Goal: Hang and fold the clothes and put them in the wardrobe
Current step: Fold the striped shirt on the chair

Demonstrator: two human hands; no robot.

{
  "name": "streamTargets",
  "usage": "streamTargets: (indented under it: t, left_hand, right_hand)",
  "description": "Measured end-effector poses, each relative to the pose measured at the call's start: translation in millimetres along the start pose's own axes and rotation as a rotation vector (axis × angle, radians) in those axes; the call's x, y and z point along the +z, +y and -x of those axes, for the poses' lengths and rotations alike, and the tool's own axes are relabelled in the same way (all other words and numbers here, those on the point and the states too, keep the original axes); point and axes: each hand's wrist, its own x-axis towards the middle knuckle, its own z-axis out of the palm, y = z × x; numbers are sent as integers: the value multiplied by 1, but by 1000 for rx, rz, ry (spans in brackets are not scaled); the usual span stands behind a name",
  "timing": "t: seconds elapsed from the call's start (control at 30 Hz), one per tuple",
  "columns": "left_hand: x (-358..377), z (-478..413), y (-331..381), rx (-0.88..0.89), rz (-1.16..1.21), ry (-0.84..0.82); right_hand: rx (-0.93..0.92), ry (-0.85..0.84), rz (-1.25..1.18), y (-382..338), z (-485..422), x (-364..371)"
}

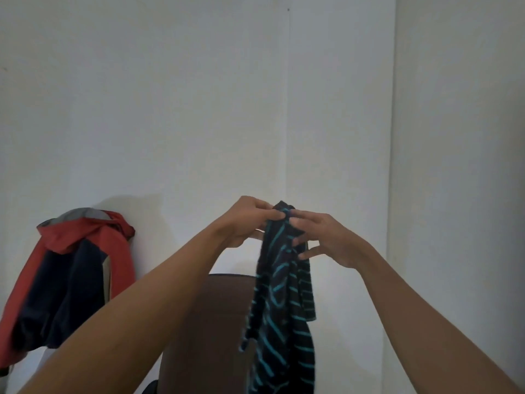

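Observation:
A dark garment with turquoise stripes (284, 308) hangs bunched in the air in front of me. My left hand (247, 220) pinches its top edge between thumb and fingers. My right hand (326, 237) touches the same top part from the right, with its fingertips on the cloth and the lower fingers spread. Both arms are raised. The garment's lower end runs out of the frame at the bottom. No wardrobe or hanger is in view.
A red, navy and grey hooded jacket (71, 274) hangs at the left against the white wall (199, 109). A brown chair back (210, 322) stands behind the garment, low in the middle. A wall corner runs vertically at the right.

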Motion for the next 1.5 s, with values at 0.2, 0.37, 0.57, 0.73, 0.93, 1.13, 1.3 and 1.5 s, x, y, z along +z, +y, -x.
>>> streamTargets:
  t: [0.2, 0.37, 0.57, 0.73, 0.93, 1.13, 1.3, 1.5]
  left_hand:
    - [10, 5, 18, 146, -21, -99]
    - [-6, -5, 8, 311, -346, 162]
    - [-7, -7, -3, 152, -85, -135]
    - [-9, -4, -2, 156, -13, -104]
    - [-15, 5, 0, 161, 239, -144]
    - [-31, 9, 5, 202, 321, 25]
    - [-57, 14, 11, 231, 327, 263]
    - [-83, 14, 17, 236, 162, 334]
  right_hand:
    - [-138, 40, -101, 0, -2, 5]
    - [-89, 17, -211, -11, 0, -5]
    - [-121, -11, -232, -30, 1, -12]
    - [-152, 34, -214, -41, 2, -14]
    - [-165, 55, -261, -42, 1, -16]
    - [-220, 191, 39, -43, 3, -24]
    - [-215, 311, 79, -48, 10, -45]
    - [-233, 417, 425, -52, 12, -66]
